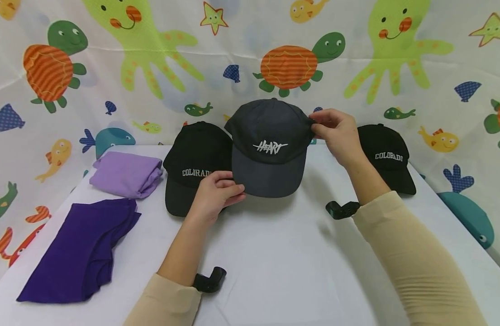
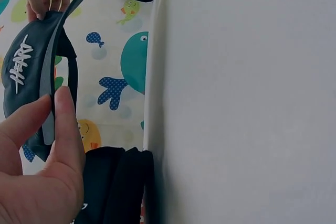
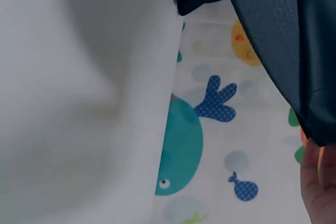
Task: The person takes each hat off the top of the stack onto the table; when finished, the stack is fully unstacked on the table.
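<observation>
A dark navy cap with white "HEART" lettering is held up above the white table, its brim towards me. My left hand pinches the brim's left edge between thumb and fingers, which the left wrist view shows closely at the cap's brim. At the crown's right side, my right hand pinches the fabric; in the right wrist view its fingertips touch the lower corner of the cap. Behind my left hand sits a black "COLORADO" cap, partly covered by the held cap and the hand.
Another black "COLORADO" cap rests at the table's right, partly behind my right forearm. On the left lie a folded lilac cloth and a folded dark purple cloth. A sea-animal curtain hangs behind the white table.
</observation>
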### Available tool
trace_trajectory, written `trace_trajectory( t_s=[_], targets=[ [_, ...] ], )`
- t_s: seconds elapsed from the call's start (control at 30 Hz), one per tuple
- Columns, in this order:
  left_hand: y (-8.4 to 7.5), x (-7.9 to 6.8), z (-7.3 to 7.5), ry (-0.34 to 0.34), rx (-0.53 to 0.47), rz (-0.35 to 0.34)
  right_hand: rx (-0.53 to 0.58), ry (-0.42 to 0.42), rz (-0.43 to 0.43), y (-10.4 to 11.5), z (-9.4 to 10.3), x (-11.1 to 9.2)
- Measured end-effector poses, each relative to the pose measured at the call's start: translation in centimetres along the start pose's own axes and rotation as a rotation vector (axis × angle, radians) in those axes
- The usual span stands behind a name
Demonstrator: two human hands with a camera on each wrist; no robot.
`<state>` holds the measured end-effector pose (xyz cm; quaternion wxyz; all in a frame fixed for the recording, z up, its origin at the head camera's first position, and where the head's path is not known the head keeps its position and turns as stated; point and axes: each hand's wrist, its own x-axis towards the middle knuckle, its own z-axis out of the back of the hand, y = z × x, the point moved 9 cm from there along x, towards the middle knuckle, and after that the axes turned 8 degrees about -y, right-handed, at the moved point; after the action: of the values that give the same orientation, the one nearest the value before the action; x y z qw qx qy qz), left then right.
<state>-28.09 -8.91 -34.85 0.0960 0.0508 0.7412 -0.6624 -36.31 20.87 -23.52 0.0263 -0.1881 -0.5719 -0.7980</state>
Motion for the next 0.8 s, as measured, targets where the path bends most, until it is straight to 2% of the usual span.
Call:
trace_trajectory(
  t_s=[0.3,0.53,0.8],
  targets=[
    [1.0,0.7,-1.2,-0.002,-0.06,0.019,-0.059,-0.018,-0.024,-0.8,0.8,0.0],
    [1.4,0.9,-2.4,-0.004,-0.063,0.024,-0.085,-0.038,-0.057,-1.9,1.6,0.2],
    [2.5,1.7,-3.7,-0.02,-0.077,0.056,-0.057,-0.065,-0.076,-3.2,2.2,0.6]
  ],
)
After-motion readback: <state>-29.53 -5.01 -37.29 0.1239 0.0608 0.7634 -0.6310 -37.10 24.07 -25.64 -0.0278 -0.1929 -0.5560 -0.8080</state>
